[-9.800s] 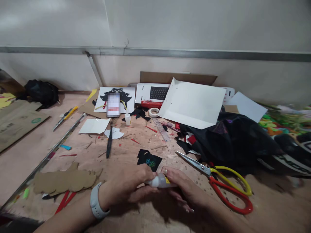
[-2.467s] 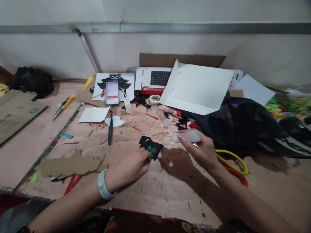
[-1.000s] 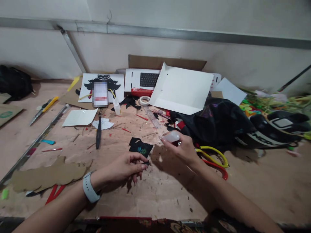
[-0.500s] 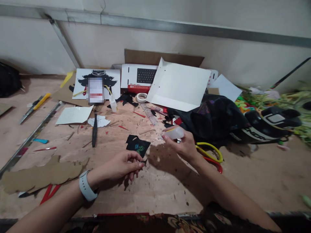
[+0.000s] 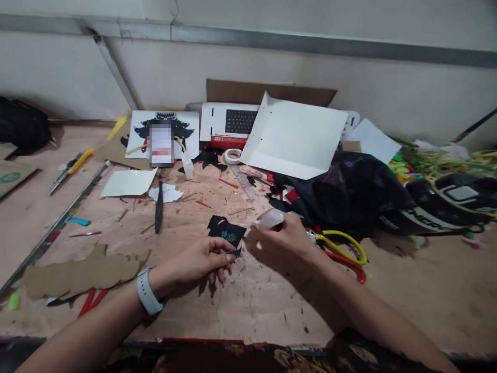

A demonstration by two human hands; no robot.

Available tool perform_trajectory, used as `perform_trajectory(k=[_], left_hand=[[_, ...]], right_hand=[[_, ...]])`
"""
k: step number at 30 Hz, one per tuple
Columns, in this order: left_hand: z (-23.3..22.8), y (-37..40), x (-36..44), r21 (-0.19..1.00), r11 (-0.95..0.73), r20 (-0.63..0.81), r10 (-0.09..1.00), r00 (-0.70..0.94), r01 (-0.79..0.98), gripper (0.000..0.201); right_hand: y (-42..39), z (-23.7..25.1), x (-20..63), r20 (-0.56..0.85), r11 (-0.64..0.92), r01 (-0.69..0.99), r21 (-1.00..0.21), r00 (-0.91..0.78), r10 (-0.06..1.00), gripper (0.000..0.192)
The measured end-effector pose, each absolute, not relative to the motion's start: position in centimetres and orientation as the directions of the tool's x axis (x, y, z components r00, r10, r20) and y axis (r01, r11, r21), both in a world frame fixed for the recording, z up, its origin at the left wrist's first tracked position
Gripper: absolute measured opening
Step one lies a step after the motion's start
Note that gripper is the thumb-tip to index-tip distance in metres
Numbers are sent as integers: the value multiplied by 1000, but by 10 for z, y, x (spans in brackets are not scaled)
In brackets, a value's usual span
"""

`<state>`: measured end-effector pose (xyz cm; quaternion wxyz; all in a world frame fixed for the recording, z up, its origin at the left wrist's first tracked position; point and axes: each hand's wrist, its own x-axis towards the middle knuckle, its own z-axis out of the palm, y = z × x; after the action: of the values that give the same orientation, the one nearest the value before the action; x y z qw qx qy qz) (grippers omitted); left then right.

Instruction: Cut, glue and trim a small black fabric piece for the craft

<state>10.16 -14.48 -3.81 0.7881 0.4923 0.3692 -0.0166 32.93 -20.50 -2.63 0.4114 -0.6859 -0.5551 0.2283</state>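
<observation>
My left hand [image 5: 212, 259] pinches a small black scrap [image 5: 235, 252], apparently cloth, between thumb and fingers, just above the tabletop. Right behind it lies a black cloth piece [image 5: 229, 231] with a blue and green pattern. My right hand [image 5: 289, 235] is wrapped round a small translucent squeeze bottle [image 5: 273, 219], held tilted to the right of the black cloth piece. Its tip is hard to make out. Scissors [image 5: 344, 248] with one yellow and one red handle lie beside my right forearm.
Behind stand a keyboard box [image 5: 229, 139], a white folded sheet [image 5: 297, 137] and a tape roll [image 5: 233, 156]. A black bag [image 5: 345, 191] and a black bottle [image 5: 430, 207] lie to the right. At the left are a yellow cutter [image 5: 79, 161] and cut cardboard [image 5: 85, 272].
My right hand has turned the squeeze bottle and lowered it slightly. The left hand keeps its pinch on the black scrap. The whole view has shifted a little to the left.
</observation>
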Motion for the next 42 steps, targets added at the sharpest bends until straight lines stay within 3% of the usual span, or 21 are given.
perform_trajectory(k=[7, 12, 17, 22, 27, 42], left_hand=[[-39, -146, 100, 748, 560, -601, 345, 721, 356, 40], [-39, -146, 101, 761, 525, -604, 359, 712, 381, 34], [-45, -146, 100, 760, 529, -595, 330, 733, 379, 37], [-40, -146, 101, 757, 535, -604, 353, 714, 375, 33], [-36, -145, 101, 754, 548, -600, 348, 720, 363, 31], [-37, -142, 104, 783, 598, -533, 504, 680, 172, 37]], right_hand=[[-202, -27, 342, 159, -23, 400, -916, 416, 895, 32], [-206, -31, 339, 237, 26, 524, -852, 339, 910, 36], [-207, -33, 340, 86, -99, 506, -857, 331, 940, 61], [-206, -33, 332, 247, -55, 776, -628, 267, 932, 35], [-208, -28, 330, 370, 17, 729, -685, 327, 869, 27], [-208, -26, 330, 436, 93, 748, -657, 276, 856, 24]])
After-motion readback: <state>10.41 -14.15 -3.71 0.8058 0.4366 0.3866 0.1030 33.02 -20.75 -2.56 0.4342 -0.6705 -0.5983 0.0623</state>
